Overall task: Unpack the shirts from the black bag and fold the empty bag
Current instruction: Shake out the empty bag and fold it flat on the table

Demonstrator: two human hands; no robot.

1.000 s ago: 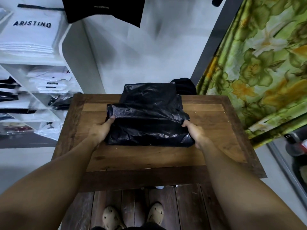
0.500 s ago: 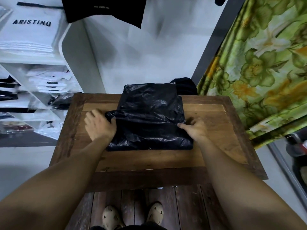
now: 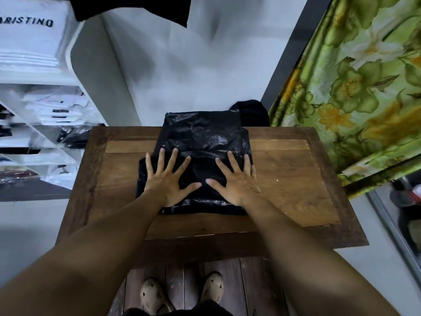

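The black plastic bag [image 3: 202,137] lies folded on the wooden table [image 3: 291,179], its far part reaching over the table's back edge. My left hand [image 3: 168,179] lies flat on the bag's near left part with its fingers spread. My right hand [image 3: 237,181] presses flat on the near right part, fingers also spread. The two thumbs nearly meet at the bag's middle. No shirts show on the table.
White shelves [image 3: 41,124] with packed shirts stand to the left. A green flowered curtain [image 3: 355,92] hangs to the right. A dark bundle [image 3: 252,112] sits behind the table. My feet [image 3: 182,293] stand on floorboards below the table's near edge.
Both hands let go of the bag's side edges, moved inward onto the top of the fold, and now lie flat with spread fingers.
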